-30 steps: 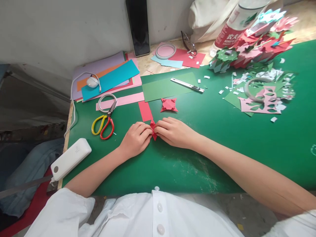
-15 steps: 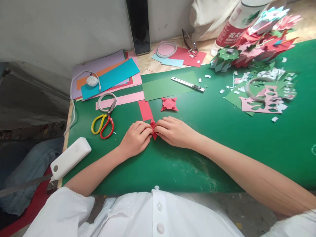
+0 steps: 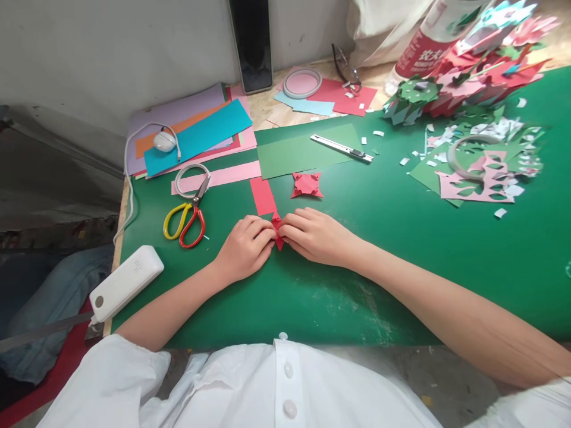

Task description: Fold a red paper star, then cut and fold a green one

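Observation:
My left hand (image 3: 244, 246) and my right hand (image 3: 314, 236) meet on the green mat (image 3: 401, 249), fingers curled and pinched on a small folded red paper piece (image 3: 277, 231) between them. Most of that piece is hidden by my fingers. A red paper strip (image 3: 263, 196) lies just beyond it. A finished red folded star shape (image 3: 307, 185) rests a little further back to the right.
Yellow and red scissors (image 3: 186, 216) and a tape ring lie left of my hands. A white power bank (image 3: 125, 284) sits at the mat's left edge. A utility knife (image 3: 341, 148) lies on dark green paper. Coloured sheets, paper flowers (image 3: 464, 77) and cut scraps fill the back.
My hands and the red piece stay in the same place. Only the view has shifted slightly.

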The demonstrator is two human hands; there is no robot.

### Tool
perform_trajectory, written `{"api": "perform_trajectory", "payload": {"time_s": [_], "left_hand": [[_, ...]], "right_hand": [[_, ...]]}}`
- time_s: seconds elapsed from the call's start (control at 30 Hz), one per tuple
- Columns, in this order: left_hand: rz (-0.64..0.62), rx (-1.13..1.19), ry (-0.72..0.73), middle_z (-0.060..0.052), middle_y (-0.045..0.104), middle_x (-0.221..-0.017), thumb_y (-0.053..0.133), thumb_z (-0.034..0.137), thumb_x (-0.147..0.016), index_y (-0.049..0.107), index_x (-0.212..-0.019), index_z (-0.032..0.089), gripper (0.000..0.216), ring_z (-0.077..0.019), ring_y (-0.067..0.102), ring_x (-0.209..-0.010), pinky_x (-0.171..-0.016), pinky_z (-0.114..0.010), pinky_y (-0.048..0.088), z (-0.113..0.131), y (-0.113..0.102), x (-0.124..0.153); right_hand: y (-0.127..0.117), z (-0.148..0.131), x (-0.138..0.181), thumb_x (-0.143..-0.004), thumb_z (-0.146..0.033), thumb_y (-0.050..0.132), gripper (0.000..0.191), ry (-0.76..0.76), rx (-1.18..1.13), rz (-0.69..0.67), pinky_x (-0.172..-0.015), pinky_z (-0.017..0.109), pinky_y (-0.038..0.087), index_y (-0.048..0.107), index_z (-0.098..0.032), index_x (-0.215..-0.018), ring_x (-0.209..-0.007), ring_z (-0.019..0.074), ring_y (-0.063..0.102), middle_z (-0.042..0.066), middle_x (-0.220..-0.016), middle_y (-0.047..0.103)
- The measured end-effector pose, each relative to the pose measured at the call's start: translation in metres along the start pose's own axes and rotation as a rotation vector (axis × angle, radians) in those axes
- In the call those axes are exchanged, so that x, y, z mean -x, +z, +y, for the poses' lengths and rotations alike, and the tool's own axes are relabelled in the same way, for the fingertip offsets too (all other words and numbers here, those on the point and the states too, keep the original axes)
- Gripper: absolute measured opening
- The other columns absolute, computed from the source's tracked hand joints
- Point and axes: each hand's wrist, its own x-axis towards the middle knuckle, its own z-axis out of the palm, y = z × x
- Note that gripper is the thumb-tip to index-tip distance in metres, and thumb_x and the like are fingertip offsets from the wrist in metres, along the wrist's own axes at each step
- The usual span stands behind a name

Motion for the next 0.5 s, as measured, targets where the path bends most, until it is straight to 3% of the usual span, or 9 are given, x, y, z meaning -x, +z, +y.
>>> {"api": "perform_trajectory", "payload": {"time_s": [0.5], "left_hand": [[-0.002,-0.008,0.012,-0.008,0.068,-0.103,0.051,0.017,-0.096,0.062,-0.099,0.016,0.011,-0.0217,0.055,-0.098,-0.085,-0.036,0.05,0.0004,-0.0009,-0.0011]], "right_hand": [[-0.0006,-0.0005,-0.0003,-0.102,-0.022,0.044,0.017,-0.003,0.01,-0.003,-0.072,0.03,0.032,0.06,-0.017,-0.096,-0.077,0.0166,0.045,0.005,-0.093,0.064]]}}
